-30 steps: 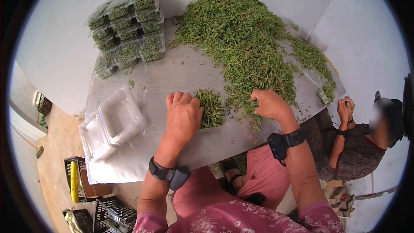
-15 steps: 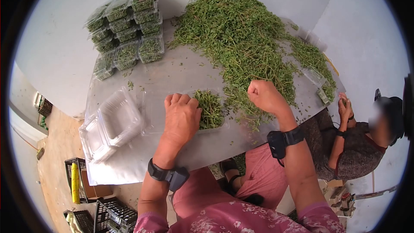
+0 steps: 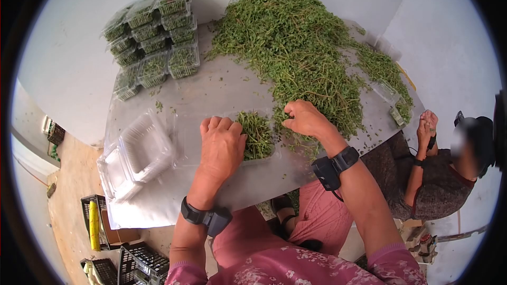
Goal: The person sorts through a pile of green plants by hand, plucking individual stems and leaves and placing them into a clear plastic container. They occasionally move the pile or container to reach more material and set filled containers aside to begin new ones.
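Note:
A clear plastic clamshell box (image 3: pixel 187 145) lies unfolded before me, with leafy green sprigs (image 3: pixel 256 136) in its right half. My left hand (image 3: pixel 222 140) rests over the middle of the box, fingers curled down and thumb against the sprigs; its fingertips are partly hidden. Just right of the box, my right hand (image 3: pixel 309 119) is at the lower edge of a large heap of greens (image 3: pixel 296 37). Its thumb and curled fingers come together around a bit of green, which is mostly covered by the hand.
Nested unused clamshells (image 3: pixel 145 145) lie at the left on the metal table (image 3: pixel 227 87). Filled boxes (image 3: pixel 153 34) are stacked at the back left. A co-worker (image 3: pixel 435 179) sits at the right, near a small box (image 3: pixel 393 103). Black crates (image 3: pixel 140 264) stand on the floor.
My right hand has moved left from over the heap toward the box, its fist loosening into a pinch. My left hand has stayed nearly in place. The co-worker's hands have shifted slightly.

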The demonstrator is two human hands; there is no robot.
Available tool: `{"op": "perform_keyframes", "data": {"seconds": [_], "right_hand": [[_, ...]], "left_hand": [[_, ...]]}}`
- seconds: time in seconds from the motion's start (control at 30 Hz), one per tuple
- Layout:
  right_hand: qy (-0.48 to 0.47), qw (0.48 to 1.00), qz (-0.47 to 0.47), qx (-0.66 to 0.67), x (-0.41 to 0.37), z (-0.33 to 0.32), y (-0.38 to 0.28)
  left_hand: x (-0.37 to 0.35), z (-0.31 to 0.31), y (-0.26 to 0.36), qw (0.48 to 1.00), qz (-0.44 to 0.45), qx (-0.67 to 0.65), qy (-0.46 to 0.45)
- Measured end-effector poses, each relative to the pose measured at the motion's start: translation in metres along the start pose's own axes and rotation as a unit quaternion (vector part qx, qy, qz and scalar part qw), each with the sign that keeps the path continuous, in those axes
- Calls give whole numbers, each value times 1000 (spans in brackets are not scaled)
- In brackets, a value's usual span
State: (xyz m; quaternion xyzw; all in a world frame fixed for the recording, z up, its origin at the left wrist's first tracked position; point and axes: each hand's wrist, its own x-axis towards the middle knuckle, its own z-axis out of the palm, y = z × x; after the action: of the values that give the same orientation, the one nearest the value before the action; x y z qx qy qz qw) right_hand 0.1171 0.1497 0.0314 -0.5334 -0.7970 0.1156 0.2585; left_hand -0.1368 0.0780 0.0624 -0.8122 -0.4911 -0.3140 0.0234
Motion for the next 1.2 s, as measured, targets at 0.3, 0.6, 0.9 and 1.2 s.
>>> {"op": "perform_keyframes", "data": {"seconds": [0.3,0.6,0.9,1.2], "right_hand": [[-78,980,146,-108,3,-10,-42],[-121,983,112,-81,7,-10,-26],[-7,977,173,126,13,-31,6],[-75,840,174,508,6,-59,-51]], "left_hand": [[1,-1,1,1000,-1,2,-4],[0,-2,0,1000,-1,3,-2],[0,-3,-1,1000,-5,1,11],[6,-11,-1,981,-64,-157,92]]}}
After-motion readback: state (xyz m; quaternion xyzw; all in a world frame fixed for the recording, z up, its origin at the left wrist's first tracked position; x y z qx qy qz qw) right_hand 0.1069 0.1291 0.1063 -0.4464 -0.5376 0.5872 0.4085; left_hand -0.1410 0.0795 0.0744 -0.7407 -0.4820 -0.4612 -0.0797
